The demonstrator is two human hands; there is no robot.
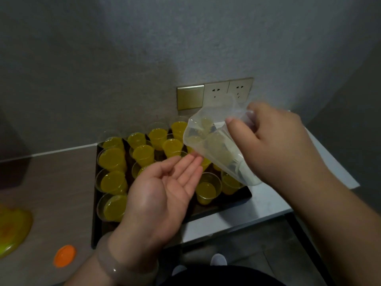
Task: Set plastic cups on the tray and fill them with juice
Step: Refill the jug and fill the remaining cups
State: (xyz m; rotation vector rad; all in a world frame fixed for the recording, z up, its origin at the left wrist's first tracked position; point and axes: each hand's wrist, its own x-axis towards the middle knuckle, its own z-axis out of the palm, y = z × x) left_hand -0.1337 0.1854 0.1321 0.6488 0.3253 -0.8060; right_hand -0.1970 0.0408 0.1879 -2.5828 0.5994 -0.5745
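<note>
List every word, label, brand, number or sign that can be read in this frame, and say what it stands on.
None: no readable text appears in this view.
Wall sockets: slot holes only, no print visible.
Orange cap: plain.
Clear plastic sleeve gripped by the right hand: no print visible.
Juice cups on the tray: unmarked.
Yellow bottle: too blurred to read.

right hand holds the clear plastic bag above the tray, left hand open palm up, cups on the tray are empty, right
No: the head view shows the cups on the tray holding yellow juice, not empty. The rest stands: the right hand holds the clear plastic bag above the tray, and the left hand is open, palm up.
</note>
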